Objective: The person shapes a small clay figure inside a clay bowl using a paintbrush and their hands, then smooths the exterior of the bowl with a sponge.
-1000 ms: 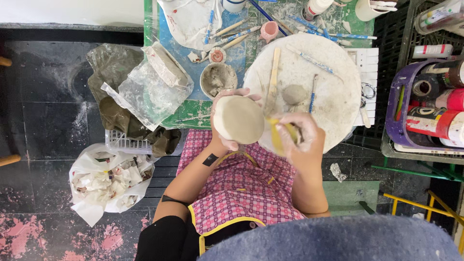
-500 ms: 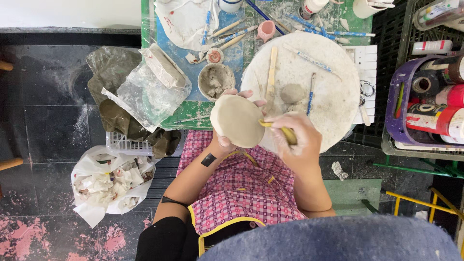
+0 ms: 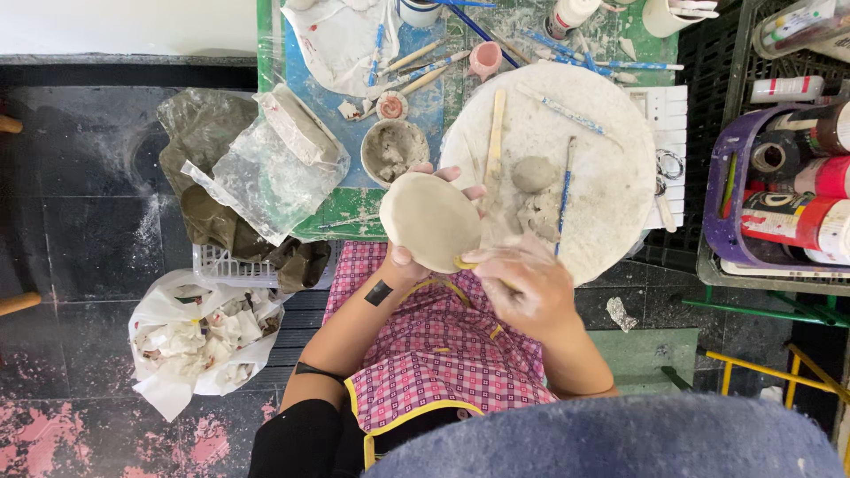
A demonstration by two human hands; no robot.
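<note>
My left hand (image 3: 409,258) holds a round pale clay piece (image 3: 430,219) up over my lap, thumb on its near edge and fingertips showing behind its far rim. My right hand (image 3: 522,285), dusted with clay, presses a small yellow tool (image 3: 464,262) against the piece's lower right edge. Both hands hover just in front of the round white work board (image 3: 611,186), which carries a clay lump (image 3: 534,173), a wooden stick (image 3: 496,134) and a blue-handled tool (image 3: 564,202).
A small bowl of clay slip (image 3: 393,150) sits on the green table. Plastic-wrapped clay (image 3: 270,168) lies to the left, a white bag of scraps (image 3: 199,341) on the floor. A purple bin with paint bottles (image 3: 788,199) stands at right. Brushes and tools litter the table's far side.
My right hand has moved down and left along the clay piece's lower edge with the yellow tool. The left hand has turned the piece slightly.
</note>
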